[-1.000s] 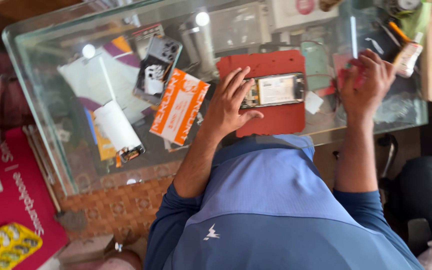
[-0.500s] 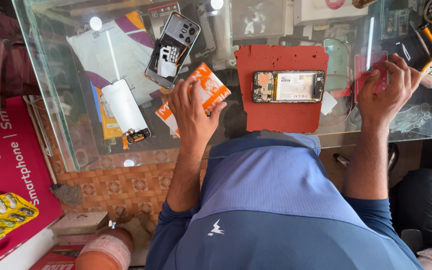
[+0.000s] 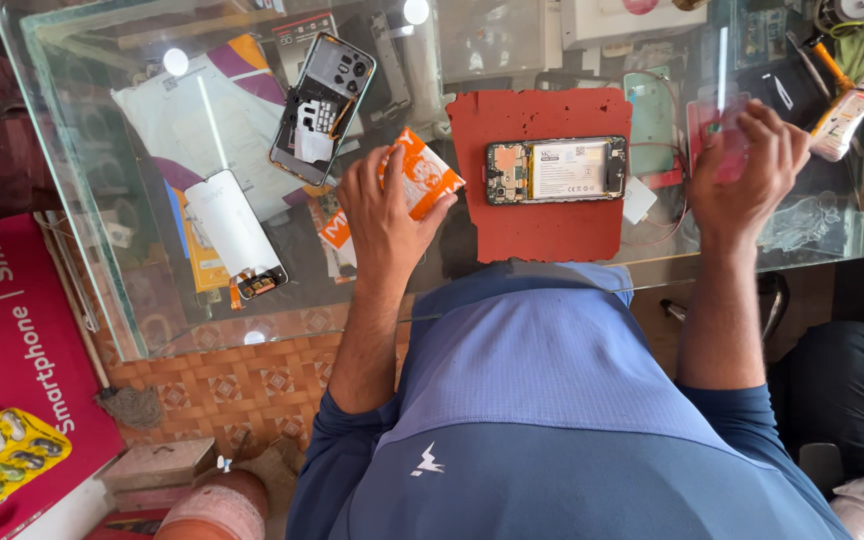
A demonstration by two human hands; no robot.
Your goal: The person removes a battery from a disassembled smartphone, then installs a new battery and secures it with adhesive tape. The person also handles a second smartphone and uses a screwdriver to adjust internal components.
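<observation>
My left hand (image 3: 382, 215) grips an orange and white packet (image 3: 428, 180) on the glass table (image 3: 142, 325). Just right of it lies a red mat (image 3: 542, 228) with an opened phone (image 3: 557, 170) on it, its battery and boards showing. My right hand (image 3: 747, 175) is curled around a small pink piece (image 3: 730, 160) at the table's right side, beyond the mat. What exactly that piece is, I cannot tell.
A phone frame with bare boards (image 3: 322, 105) and a white screen panel (image 3: 237, 232) lie at the left on papers. A glue tube (image 3: 842, 110) and small tools sit at the far right. On the floor at the left are a red poster (image 3: 12, 350) and a yellow blister pack (image 3: 2, 460).
My left hand left the red mat beside the opened phone, moved left and took hold of the orange packet. My right hand stayed at the pink piece.
</observation>
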